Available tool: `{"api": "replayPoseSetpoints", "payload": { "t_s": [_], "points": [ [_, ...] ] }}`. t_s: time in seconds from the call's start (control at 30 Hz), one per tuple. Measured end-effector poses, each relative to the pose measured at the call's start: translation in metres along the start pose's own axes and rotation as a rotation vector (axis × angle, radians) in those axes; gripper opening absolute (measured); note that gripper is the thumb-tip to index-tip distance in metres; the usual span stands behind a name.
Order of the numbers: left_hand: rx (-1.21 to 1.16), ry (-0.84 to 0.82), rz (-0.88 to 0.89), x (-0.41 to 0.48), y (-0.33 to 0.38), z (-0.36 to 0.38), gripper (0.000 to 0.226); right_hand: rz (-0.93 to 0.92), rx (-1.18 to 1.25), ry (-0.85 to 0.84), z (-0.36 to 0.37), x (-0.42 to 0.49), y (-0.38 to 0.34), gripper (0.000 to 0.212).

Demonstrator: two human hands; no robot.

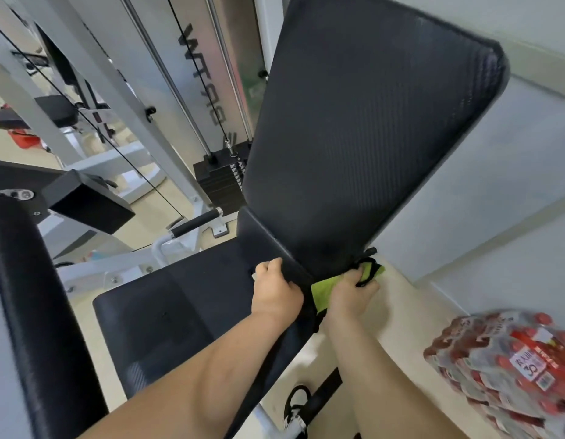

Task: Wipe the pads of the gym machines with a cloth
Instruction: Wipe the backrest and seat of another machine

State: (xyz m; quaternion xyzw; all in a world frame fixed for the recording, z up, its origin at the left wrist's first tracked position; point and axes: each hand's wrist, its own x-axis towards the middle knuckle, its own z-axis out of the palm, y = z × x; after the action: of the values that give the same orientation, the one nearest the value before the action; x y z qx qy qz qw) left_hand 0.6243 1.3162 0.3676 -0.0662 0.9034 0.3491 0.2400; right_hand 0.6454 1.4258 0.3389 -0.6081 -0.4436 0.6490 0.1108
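Both hands are down at the hinge of the bench, right where the tall back pad point(363, 137) meets the seat pad point(180, 312). The right hand point(349, 296) is clenched round the green cloth point(319, 291), bunching it against the lower right corner of the back pad, with a bit of green poking out past the fingers on the far side. The left hand point(275, 293) has its fingers curled over the lower edge of that same pad, bracing it by the look of it. So the wipe is on the very bottom of the backrest. How much is already done? Hard to call: the black surfaces show no damp streaks or dust lines, so neither pad reads clearly as wiped or unwiped. With the cloth at the bottom corner, this pad looks close to finished, going by position alone. Left to do, I'd judge: the seat pad perhaps, the long roller pad point(24, 312) at the near left, and the small pads point(58, 110) on the machine farther back. A pack of bottles point(512, 369) sits on the floor to the right, well out of it.
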Motion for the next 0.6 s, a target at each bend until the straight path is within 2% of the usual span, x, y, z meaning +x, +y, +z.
{"api": "replayPoseSetpoints", "payload": {
  "t_s": [0.1, 0.17, 0.23, 0.3, 0.37, 0.43, 0.5, 0.53, 0.6],
  "points": [
    [-0.005, -0.052, -0.032, -0.004, -0.003, -0.003, 0.063, 0.200, -0.062, -0.180, -0.010, -0.013, 0.024, 0.034],
    [-0.130, -0.195, 0.006, -0.012, 0.002, -0.008, 0.076, 0.232, -0.061, -0.286, -0.024, -0.022, 0.021, 0.030],
    [-0.229, -0.409, 0.027, -0.024, 0.009, -0.015, 0.091, 0.227, -0.092, -0.390, -0.043, -0.033, 0.003, 0.028],
    [-0.179, -0.529, 0.073, -0.033, 0.015, -0.016, 0.101, 0.188, -0.175, -0.496, -0.059, -0.046, -0.018, 0.023],
    [-0.188, -0.525, 0.107, -0.042, 0.023, -0.016, 0.097, 0.160, -0.285, -0.625, -0.071, -0.059, -0.043, 0.021],
    [-0.320, -0.417, 0.093, -0.048, 0.033, -0.014, 0.078, 0.170, -0.464, -0.739, -0.078, -0.066, -0.072, 0.030],
    [-0.442, -0.305, -0.001, -0.051, 0.036, -0.016, 0.064, 0.035, -0.796, -0.786, -0.078, -0.067, -0.100, 0.037],
    [-0.475, -0.257, -0.068, -0.052, 0.036, -0.017, 0.061, -0.127, -0.933, -0.796, -0.076, -0.065, -0.113, 0.036],
    [-0.541, -0.167, -0.209, -0.052, 0.032, -0.020, 0.057, -0.514, -1.043, -0.760, -0.065, -0.061, -0.134, 0.030]
  ]
}}
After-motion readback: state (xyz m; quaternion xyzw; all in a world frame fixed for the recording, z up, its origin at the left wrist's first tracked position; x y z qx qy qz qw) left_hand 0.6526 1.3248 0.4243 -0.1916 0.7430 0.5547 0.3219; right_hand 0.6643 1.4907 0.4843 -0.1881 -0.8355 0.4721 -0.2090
